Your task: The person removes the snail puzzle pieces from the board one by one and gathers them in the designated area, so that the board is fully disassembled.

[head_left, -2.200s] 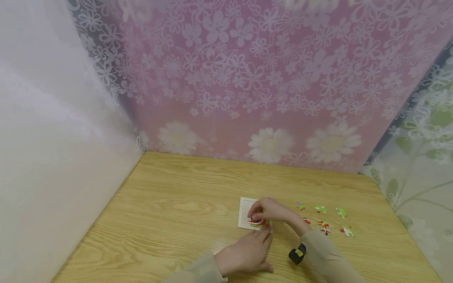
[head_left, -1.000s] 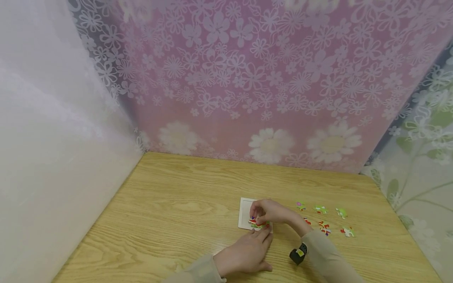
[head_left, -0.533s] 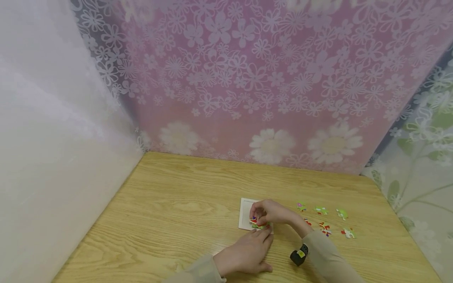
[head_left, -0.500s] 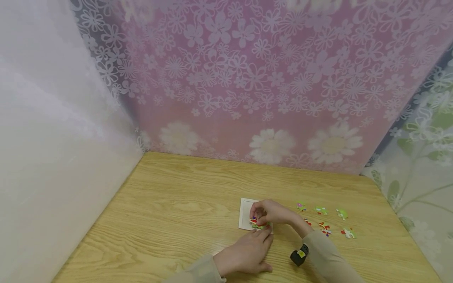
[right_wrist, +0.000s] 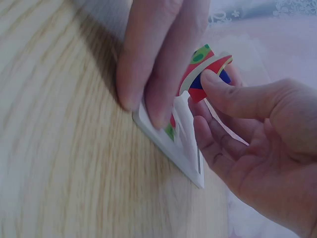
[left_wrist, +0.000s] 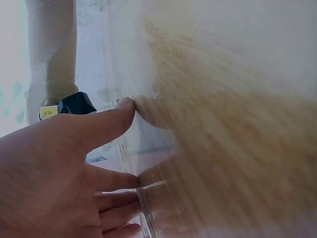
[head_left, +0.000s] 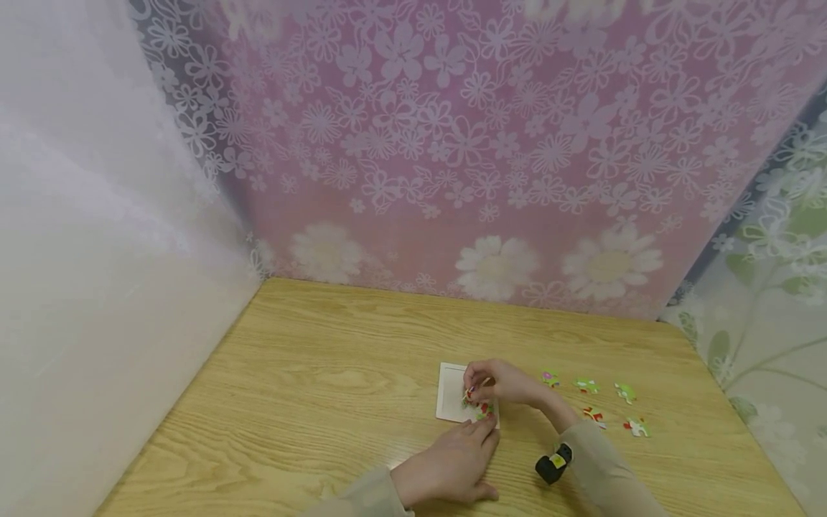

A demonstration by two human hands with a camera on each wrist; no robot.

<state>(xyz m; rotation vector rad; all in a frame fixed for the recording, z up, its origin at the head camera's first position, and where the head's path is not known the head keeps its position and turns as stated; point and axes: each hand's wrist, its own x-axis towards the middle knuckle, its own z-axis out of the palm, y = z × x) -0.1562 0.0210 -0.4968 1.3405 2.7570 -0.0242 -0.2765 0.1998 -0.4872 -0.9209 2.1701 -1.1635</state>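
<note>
In the head view a small white puzzle tray (head_left: 440,391) lies on the table. My left hand (head_left: 452,463) rests flat with straight fingertips on its near right corner; in the left wrist view the thumb (left_wrist: 116,119) is spread from the other fingers. My right hand (head_left: 507,382) pinches a puzzle piece (right_wrist: 210,69) between thumb and fingers, tilted up over the tray. Red, blue, green and white show on that piece. Beside my left fingertips a red and green puzzle piece (head_left: 484,409) sits in the tray, partly covered by those fingers.
Several loose puzzle pieces (head_left: 586,385) lie in two rows to the right of the tray. My right forearm, with a black wrist camera (head_left: 553,464), crosses the table beside them. A flowered pink curtain (head_left: 413,179) stands behind the table (head_left: 310,359), a white wall (head_left: 97,251) on the left.
The puzzle piece, earlier low in the tray by the near edge, is now raised and tilted in my right hand, which has shifted slightly right. My left hand stays in place.
</note>
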